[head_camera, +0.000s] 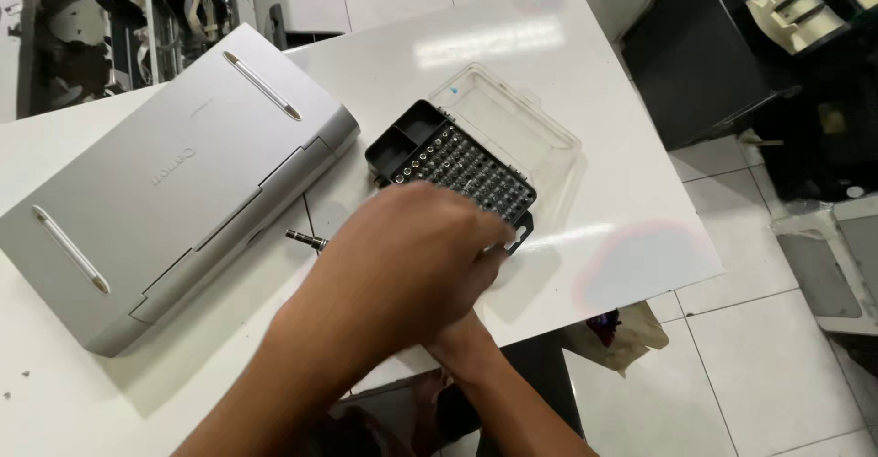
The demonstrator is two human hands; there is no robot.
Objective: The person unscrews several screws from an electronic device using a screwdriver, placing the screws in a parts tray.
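Bit set [462,172], black tray of screwdriver bits with its clear lid [521,132] flung open behind it, sits toward the near right part of the white table [631,228], and that's where we're busy. Our left hand [412,256] sweeps across in a blur, covering the tray's near end; whether its fingers are curled on a bit or spread flat, we cannot tell. Our right hand [471,329] is tucked under the left forearm, only the wrist showing, so its fingers are hidden from us too.

We judge this as the picking stage: reaching into the rows of bits at the tray's near corner. The next move would call for a fine pinch on one small bit and a straight lift, without nudging the tray.

Just left of the hands a small metal driver shaft [306,238] lies on the table, close to the silver portable printer [174,182], which lies closed and takes up the whole left side.

Now the edges: the tray sits near the table's front edge, and the tiled floor [759,365] drops away right there. Open room lies to the right of the lid and beyond it, toward the far corner. Between printer and tray there's only a narrow lane.
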